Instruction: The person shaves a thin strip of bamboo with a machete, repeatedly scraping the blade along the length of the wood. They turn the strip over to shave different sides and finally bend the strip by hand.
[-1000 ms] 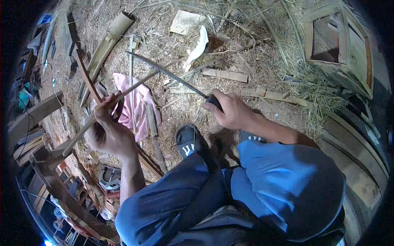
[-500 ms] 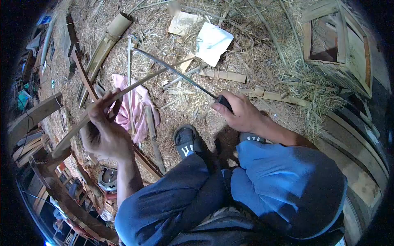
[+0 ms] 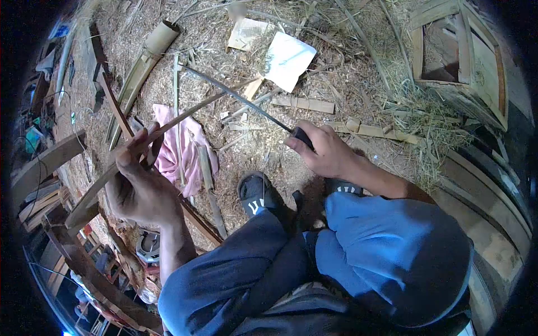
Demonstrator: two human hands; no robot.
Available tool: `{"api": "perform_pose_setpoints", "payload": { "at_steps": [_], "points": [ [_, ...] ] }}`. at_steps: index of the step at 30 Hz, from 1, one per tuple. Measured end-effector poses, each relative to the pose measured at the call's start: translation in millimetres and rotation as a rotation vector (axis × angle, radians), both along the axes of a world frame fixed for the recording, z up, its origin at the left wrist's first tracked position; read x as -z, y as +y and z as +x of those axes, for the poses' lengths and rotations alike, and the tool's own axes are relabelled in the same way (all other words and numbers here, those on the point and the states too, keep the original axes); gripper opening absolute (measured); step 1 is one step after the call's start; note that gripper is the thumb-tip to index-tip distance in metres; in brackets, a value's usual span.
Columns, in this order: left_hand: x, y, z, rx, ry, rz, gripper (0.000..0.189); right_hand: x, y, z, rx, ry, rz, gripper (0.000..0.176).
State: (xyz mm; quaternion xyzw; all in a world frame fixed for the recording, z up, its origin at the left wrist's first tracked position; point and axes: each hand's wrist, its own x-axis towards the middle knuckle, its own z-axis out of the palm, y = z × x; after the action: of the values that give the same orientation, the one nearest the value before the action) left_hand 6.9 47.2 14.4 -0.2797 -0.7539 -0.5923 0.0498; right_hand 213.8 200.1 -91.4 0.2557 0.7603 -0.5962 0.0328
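My left hand (image 3: 143, 193) is closed around a long, thin wooden strip (image 3: 190, 111), which slants from the lower left up toward the middle. A black-handled tool with a long, narrow metal blade (image 3: 255, 107) is gripped in my right hand (image 3: 325, 154), my fingers wrapped round its handle. Its blade points up and left and overlaps the strip near the strip's far end. Below my hands, a pink cloth (image 3: 193, 148) lies on the ground beneath the strip.
Shavings and straw cover the ground. A white sheet (image 3: 288, 60) lies ahead, with a split bamboo piece (image 3: 144, 64) to the left. A wooden frame box (image 3: 459, 84) stands at right, near curved planks (image 3: 482, 196). My sandalled foot (image 3: 258, 193) is below.
Both hands shift slightly left, and the blade moves slightly left with my right hand. The strip's near end dips a little. Both grips stay closed.
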Motion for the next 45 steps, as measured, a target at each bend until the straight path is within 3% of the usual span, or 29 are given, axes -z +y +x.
{"api": "perform_pose_setpoints", "payload": {
  "at_steps": [10,12,16,21,25,28,31,32,34,36,38,40,44,45],
  "points": [
    [9.9,5.3,-1.7,0.015,-0.043,0.043,0.026,15.1,-2.7,1.9,-0.024,-0.007,0.038,0.046],
    [8.5,4.4,-0.5,0.114,0.026,-0.025,0.021,20.9,-3.5,2.5,-0.014,0.02,0.067,0.047],
    [12.1,5.4,7.0,0.099,0.028,-0.092,0.018,13.6,-2.3,-1.6,-0.021,-0.026,-0.017,0.047],
    [19.9,1.2,5.8,0.114,-0.019,0.013,0.012,2.6,-4.7,-12.4,-0.081,0.142,0.059,0.041],
    [22.4,-3.9,2.9,0.111,0.014,0.002,0.012,43.5,-13.9,-1.4,-0.032,0.085,0.058,0.04],
    [24.6,-3.1,4.5,0.092,0.003,0.003,0.013,63.8,-5.4,1.5,0.088,-0.01,0.204,0.041],
    [24.4,-3.2,5.5,0.102,-0.001,0.007,0.013,24.8,-0.2,-4.6,-0.071,-0.154,-0.109,0.04],
    [24.0,-1.4,5.3,0.095,-0.005,0.006,0.014,23.2,-5.3,-4.1,-0.073,-0.157,-0.111,0.04],
    [22.2,1.7,3.8,0.084,-0.005,0.006,0.015,21.4,-13.6,-2.6,-0.083,0.177,0.122,0.041],
    [21.5,3.0,3.1,0.076,0.012,-0.009,0.015,37.7,-19.3,-0.4,-0.068,0.192,0.126,0.043],
    [22.3,2.4,4.1,0.063,0.027,-0.018,0.015,73.2,-19.9,0.2,0.085,-0.187,0.142,0.044],
    [24.1,1.6,5.0,0.074,0.032,0.005,0.015,71.7,-4.4,-0.7,0.128,-0.143,0.158,0.043],
    [20.7,8.4,6.9,0.039,0.003,-0.02,0.016,34.8,-11.4,-4.8,-0.018,-0.055,-0.058,0.038],
    [22.6,6.2,3.8,0.025,0.018,-0.035,0.017,26.5,-14.5,-7.2,-0.041,0.099,0.011,0.038]
  ]
}}
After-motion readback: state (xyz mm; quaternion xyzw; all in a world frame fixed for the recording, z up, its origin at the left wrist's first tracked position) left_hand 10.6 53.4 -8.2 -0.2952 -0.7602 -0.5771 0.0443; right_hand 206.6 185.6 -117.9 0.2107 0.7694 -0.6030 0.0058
